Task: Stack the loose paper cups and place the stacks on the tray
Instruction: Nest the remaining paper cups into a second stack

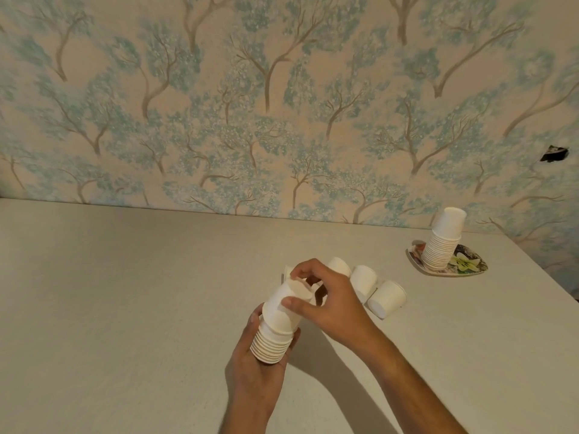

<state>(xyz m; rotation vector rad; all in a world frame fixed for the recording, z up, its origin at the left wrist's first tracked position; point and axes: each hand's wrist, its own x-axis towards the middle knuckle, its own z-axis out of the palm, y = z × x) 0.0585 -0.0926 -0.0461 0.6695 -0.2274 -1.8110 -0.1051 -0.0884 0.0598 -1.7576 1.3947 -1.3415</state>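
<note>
My left hand (255, 364) grips the lower part of a stack of white paper cups (272, 343), held upside down above the table. My right hand (329, 296) pinches the topmost cup (283, 308) of that stack, thumb on its side and fingers over its base. Behind my right hand lie loose white cups on their sides: one (340, 266) partly hidden, one (363, 281), and one (387, 299) to the right. A taller stack of cups (441, 244) stands upside down on the flowered tray (470, 266) at the far right.
The pale table (125, 292) runs to a wall with tree-patterned wallpaper (282, 120). Its right edge slants past the tray. A small white object (286, 272) peeks out left of my right hand.
</note>
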